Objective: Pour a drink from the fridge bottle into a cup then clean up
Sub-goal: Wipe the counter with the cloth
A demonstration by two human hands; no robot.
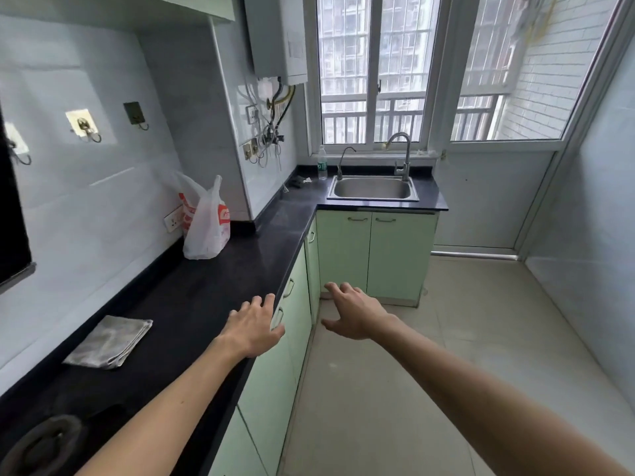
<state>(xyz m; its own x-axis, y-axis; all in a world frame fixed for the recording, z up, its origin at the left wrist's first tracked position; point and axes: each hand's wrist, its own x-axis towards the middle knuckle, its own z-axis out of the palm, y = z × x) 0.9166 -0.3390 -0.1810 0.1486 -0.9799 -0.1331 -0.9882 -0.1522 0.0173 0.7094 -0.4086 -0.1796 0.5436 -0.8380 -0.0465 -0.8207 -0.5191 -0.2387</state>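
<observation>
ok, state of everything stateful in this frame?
Left hand: open, at counter edge.
Right hand: open, in the air.
Cloth: folded, flat on counter.
Bag: upright on counter.
Sink: looks empty.
Bottle: upright, beside sink.
Taps: no water running.
Cupboard doors: closed.

Dark countertop down the left side, white plastic bag with red print sat on it by a wall socket. Steel sink in the far corner under the window, tall faucet and small faucet behind it. Pale green cabinets below, wall hooks up left.
</observation>
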